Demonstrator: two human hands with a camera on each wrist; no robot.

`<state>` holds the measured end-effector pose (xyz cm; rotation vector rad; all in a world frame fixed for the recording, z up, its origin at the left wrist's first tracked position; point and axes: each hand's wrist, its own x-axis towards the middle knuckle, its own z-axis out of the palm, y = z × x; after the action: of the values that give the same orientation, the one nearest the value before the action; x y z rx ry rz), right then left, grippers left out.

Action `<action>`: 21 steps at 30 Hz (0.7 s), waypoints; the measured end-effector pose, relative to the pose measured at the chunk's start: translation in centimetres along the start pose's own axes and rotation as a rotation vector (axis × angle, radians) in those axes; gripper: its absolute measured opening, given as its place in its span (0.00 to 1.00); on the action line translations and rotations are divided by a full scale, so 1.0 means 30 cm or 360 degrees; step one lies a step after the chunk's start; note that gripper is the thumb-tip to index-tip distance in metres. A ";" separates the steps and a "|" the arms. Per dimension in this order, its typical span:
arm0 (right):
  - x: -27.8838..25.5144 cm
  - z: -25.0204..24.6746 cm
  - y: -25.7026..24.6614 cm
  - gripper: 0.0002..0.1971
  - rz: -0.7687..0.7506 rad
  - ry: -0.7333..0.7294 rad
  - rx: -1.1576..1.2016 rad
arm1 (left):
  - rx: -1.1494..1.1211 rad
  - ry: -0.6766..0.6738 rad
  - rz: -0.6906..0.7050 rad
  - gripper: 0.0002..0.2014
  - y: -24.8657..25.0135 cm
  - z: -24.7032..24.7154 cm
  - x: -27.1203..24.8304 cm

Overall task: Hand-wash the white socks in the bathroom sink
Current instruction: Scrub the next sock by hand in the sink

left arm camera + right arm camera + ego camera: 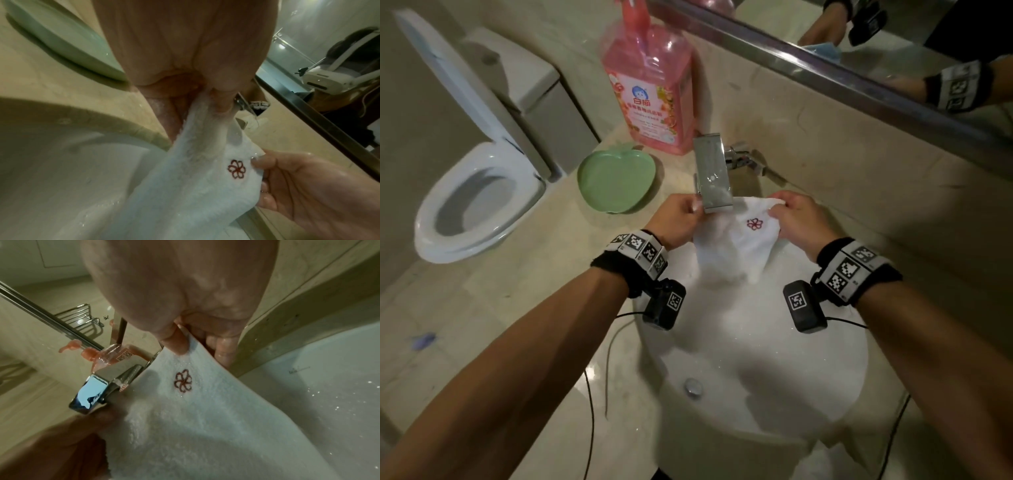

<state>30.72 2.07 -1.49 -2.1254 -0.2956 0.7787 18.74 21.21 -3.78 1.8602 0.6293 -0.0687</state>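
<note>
A white sock point(732, 243) with a small red flower mark hangs over the white sink point(825, 394), just under the chrome tap point(712, 174). My left hand point(681, 214) pinches the sock's left top edge beside the tap's spout. My right hand point(796, 219) pinches the right top corner, thumb on the cloth. In the left wrist view the sock point(195, 186) stretches from my left fingers down to my right hand point(298, 186). In the right wrist view the thumb point(174, 344) presses the sock point(205, 418) above the flower. The sock looks wet.
A pink pump bottle of detergent point(650, 82) stands on the beige counter behind the tap. A green apple-shaped dish point(616, 178) lies to the left of the tap. A toilet point(472, 192) with its lid up is further left. A mirror point(893, 51) runs along the back wall.
</note>
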 end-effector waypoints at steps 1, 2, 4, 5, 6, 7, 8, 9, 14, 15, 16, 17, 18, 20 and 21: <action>0.003 0.013 -0.007 0.11 0.0007 -0.0022 0.0005 | 0.0058 0.0002 0.0024 0.15 0.003 -0.017 -0.006; 0.006 0.028 -0.011 0.12 0.0011 -0.0038 0.0013 | 0.0085 -0.0008 0.0047 0.15 0.005 -0.033 -0.016; 0.013 0.060 -0.020 0.11 0.0015 -0.0068 0.0008 | 0.0096 -0.0010 0.0081 0.13 0.008 -0.065 -0.041; 0.016 0.075 -0.025 0.11 0.0021 -0.0091 0.0001 | 0.0110 0.0011 0.0095 0.13 0.007 -0.082 -0.053; 0.019 0.091 -0.029 0.10 0.0027 -0.0129 0.0017 | 0.0125 0.0037 0.0106 0.13 0.007 -0.098 -0.065; 0.023 0.108 -0.031 0.10 0.0037 -0.0177 0.0057 | 0.0130 0.0057 0.0110 0.14 0.008 -0.113 -0.074; 0.026 0.126 -0.033 0.10 0.0045 -0.0228 0.0097 | 0.0130 0.0068 0.0110 0.15 0.007 -0.126 -0.084; 0.027 0.145 -0.035 0.09 0.0046 -0.0271 0.0109 | 0.0131 0.0073 0.0110 0.16 0.006 -0.137 -0.091; 0.034 0.230 -0.043 0.17 0.0094 -0.0458 0.0120 | 0.0131 0.0059 0.0108 0.15 -0.008 -0.181 -0.130; 0.038 0.241 -0.042 0.16 0.0108 -0.0508 0.0204 | 0.0125 0.0065 0.0099 0.14 -0.014 -0.189 -0.132; 0.044 0.250 -0.042 0.13 0.0100 -0.0552 0.0279 | 0.0117 0.0077 0.0086 0.14 -0.020 -0.195 -0.133; 0.050 0.256 -0.040 0.10 0.0076 -0.0593 0.0326 | 0.0105 0.0095 0.0074 0.14 -0.028 -0.200 -0.131; 0.056 0.260 -0.036 0.09 0.0033 -0.0627 0.0329 | 0.0101 0.0126 0.0059 0.13 -0.036 -0.202 -0.127; 0.050 0.260 -0.035 0.10 -0.0085 -0.0658 0.0167 | 0.0115 0.0187 0.0019 0.14 -0.047 -0.203 -0.116; 0.040 0.254 -0.043 0.13 -0.0139 -0.0647 0.0036 | 0.0114 0.0186 -0.0008 0.15 -0.050 -0.201 -0.109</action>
<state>26.99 8.24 -4.50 -1.9066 -0.5863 1.1538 13.77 25.67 -1.65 1.9422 0.7203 0.0142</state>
